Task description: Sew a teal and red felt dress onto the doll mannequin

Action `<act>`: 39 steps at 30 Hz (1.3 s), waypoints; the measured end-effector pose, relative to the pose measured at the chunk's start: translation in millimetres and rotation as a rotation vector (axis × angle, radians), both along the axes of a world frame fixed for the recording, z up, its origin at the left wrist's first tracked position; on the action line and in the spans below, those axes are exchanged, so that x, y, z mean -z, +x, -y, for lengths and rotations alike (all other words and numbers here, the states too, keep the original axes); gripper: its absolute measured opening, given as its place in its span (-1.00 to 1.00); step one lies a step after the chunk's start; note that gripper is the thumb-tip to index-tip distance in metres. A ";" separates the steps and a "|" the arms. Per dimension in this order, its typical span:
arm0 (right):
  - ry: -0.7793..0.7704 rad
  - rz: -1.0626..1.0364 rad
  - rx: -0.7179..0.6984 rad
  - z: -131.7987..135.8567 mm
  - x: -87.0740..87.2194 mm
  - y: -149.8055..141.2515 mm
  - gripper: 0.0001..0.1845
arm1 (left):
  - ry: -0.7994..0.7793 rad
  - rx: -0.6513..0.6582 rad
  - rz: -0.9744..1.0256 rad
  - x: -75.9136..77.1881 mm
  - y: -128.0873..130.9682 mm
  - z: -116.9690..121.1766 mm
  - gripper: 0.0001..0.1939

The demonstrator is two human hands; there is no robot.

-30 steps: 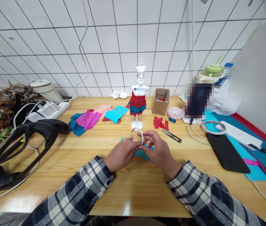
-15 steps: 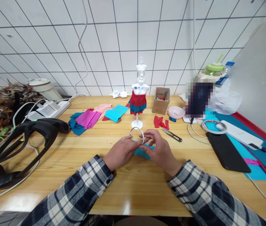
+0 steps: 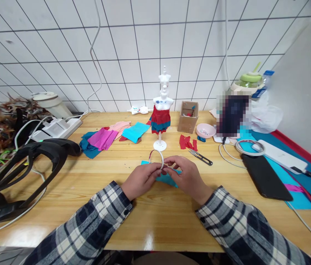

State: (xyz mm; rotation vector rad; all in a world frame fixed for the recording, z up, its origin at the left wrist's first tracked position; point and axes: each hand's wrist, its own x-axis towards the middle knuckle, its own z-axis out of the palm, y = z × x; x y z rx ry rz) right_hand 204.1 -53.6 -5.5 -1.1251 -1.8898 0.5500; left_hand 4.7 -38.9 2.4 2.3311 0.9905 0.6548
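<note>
Upright between my hands stands a narrow white roll of tape (image 3: 162,160), a thin ring with some red on its inner side. My left hand (image 3: 141,178) is closed on the lower part of the ring. At the ring's right edge, the thumb and fingertips of my right hand (image 3: 186,176) pinch close together; what lies between them is too small to see clearly. Under both hands, a piece of turquoise cloth (image 3: 168,179) lies on the table, partly covered. Just beyond stands a small white dress form (image 3: 163,103) wearing a red and blue ruffled skirt (image 3: 160,118).
Thread snips (image 3: 202,157) and red cloth scraps (image 3: 188,142) lie to the right, near a pink bowl (image 3: 206,131) and cardboard box (image 3: 188,117). Coloured cloth pieces (image 3: 103,139) lie left. A black headset (image 3: 34,165), another tape roll (image 3: 250,148) and a black phone (image 3: 265,178) flank the work area.
The roll of tape has moved slightly left and turned a little in my fingers. My right fingertips have drawn closer together, and more turquoise cloth shows at the left.
</note>
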 end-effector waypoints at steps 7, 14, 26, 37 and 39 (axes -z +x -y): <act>0.027 -0.023 -0.013 1.9 -1.8 0.3 -0.78 | -0.185 -0.054 0.179 -2.9 0.6 1.2 -0.73; 0.031 -0.038 -0.006 3.2 -2.3 -3.0 -0.76 | -0.128 -0.126 0.109 -0.6 1.9 1.2 -0.78; -0.077 -0.003 -0.054 1.9 -3.3 -3.8 -0.83 | -0.011 -0.146 -0.081 2.6 1.9 1.4 -0.77; -0.068 0.037 -0.039 3.3 -1.8 -3.1 -0.69 | -0.031 -0.174 -0.042 -0.4 2.5 1.7 -0.77; -0.049 0.052 -0.045 3.2 -1.5 -3.1 -0.78 | -0.038 -0.175 -0.039 -0.1 2.8 1.3 -0.76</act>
